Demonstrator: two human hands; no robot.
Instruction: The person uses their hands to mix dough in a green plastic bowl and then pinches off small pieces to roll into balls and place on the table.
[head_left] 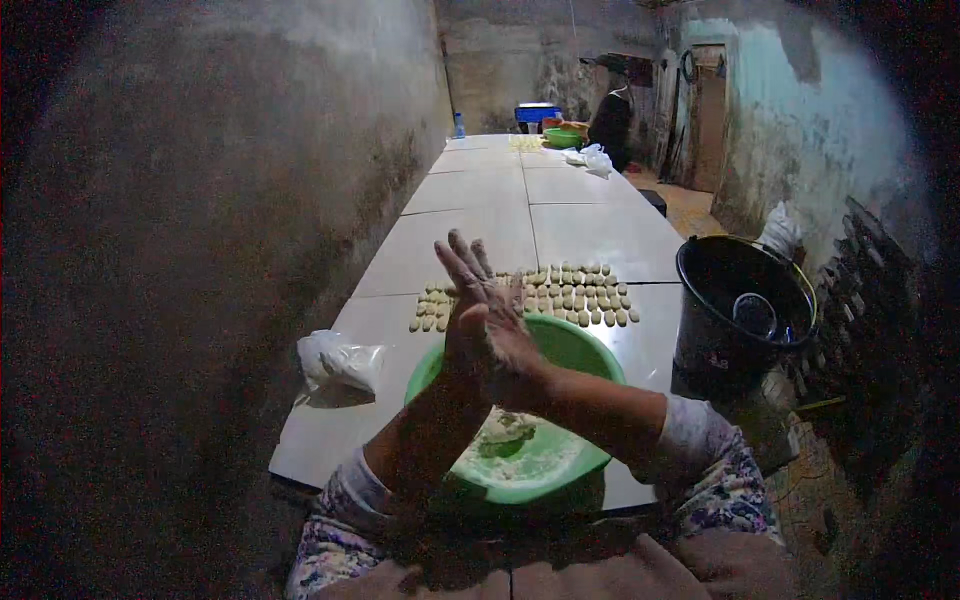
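Head view: L hand point(464, 345) & R hand point(512, 345) met, palms together, over the near part of the green bowl point(580, 350), both dusted w/ white. Several fingers pointed up, fairly straight; couldn't tell which were whose, how wide either hand was, or if anything sat btwn the palms. Floury dough point(503, 428) lay in the bowl below. Small dough pcs point(583, 303) lay in rows on the white-tiled table point(480, 200), just past the bowl, partly hidden by the hands. Clear bag point(342, 362) w/ white contents sat to the L; black bucket point(705, 335) stood R.
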